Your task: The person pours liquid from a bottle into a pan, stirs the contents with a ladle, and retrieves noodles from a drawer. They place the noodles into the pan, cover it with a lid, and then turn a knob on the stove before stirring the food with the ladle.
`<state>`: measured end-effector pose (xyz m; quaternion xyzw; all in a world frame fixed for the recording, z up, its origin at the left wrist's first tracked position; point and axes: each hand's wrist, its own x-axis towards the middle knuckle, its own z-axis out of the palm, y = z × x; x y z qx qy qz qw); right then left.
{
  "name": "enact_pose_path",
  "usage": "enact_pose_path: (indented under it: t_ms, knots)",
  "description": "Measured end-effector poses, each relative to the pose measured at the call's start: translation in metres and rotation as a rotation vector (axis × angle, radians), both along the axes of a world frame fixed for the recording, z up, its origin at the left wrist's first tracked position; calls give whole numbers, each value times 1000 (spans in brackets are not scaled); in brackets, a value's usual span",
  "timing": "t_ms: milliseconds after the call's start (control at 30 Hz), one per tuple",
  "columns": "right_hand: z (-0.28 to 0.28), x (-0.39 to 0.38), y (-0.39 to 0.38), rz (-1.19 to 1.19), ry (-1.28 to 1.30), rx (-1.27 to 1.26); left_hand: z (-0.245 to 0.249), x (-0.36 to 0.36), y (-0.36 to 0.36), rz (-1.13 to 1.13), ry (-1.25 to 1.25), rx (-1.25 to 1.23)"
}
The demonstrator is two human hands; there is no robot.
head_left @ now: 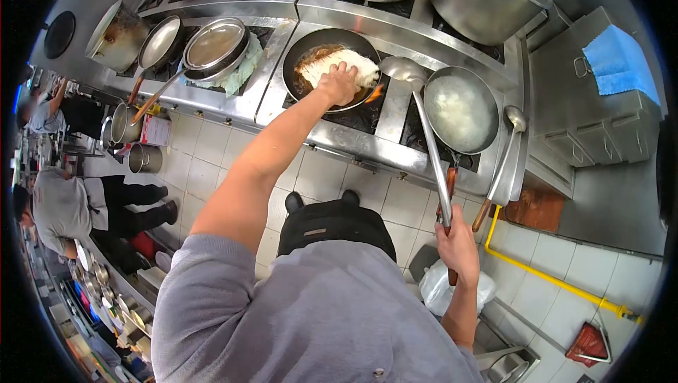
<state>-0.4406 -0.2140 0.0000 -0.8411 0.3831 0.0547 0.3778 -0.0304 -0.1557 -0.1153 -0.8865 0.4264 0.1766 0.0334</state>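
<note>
My left hand [339, 85] reaches into a dark frying pan [288, 72] on the stove. Its fingers are spread over a pale, noodle-like mass [361, 62], touching its top. Brown liquid or browned food shows along the pan's left side, and a flame [374, 93] licks up at its lower right. My right hand [458, 242] is closed around the handle of a long metal ladle [404, 69], whose bowl hangs by that pan's right rim. Close beside the ladle runs the handle of a second pan [487, 111] with cloudy whitish liquid; whether my fingers touch that handle is hidden.
A spoon [515, 118] rests right of the second pan. Large pots [487, 1] stand behind. Left, more pans [215, 44] sit over a greenish cloth [247, 65]. A blue cloth [621, 61] lies on the right cabinet. Two co-workers [60, 206] stand far left; a yellow pipe [537, 277] crosses the floor.
</note>
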Motion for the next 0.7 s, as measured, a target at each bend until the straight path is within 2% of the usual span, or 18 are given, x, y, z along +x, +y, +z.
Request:
enact_pose_path:
  t_ms: [67, 100, 200, 267, 333, 367, 433, 467, 533, 633, 700]
  knots:
    - [-1, 4, 1, 25, -3, 22, -22, 5, 4, 44, 103, 27]
    - [2, 11, 3, 38, 7, 49, -23, 5, 11, 2, 87, -39]
    - [-8, 21, -1, 140, -14, 77, -10, 6, 49, 158, 258, -426]
    - [-26, 28, -7, 222, -25, 41, -10, 3, 89, 223, 97, -690]
    - [-46, 36, -15, 290, -4, -33, 1, -7, 139, 325, 111, -637]
    - [-51, 41, -19, 332, -19, -78, -23, -9, 168, 338, 104, -647]
    - [-35, 54, -24, 322, 70, -60, -4, -43, 199, 528, 381, -468]
    - [-23, 63, -22, 321, 113, -52, -18, -47, 213, 527, 545, -494]
    - [-5, 80, -10, 319, 107, -97, 6, -76, 222, 683, 898, -624]
    - [-8, 106, 2, 371, 129, -244, -17, -86, 231, 681, 1022, -743]
    - [-13, 120, 10, 430, 204, -300, -17, -97, 230, 768, 1011, -807]
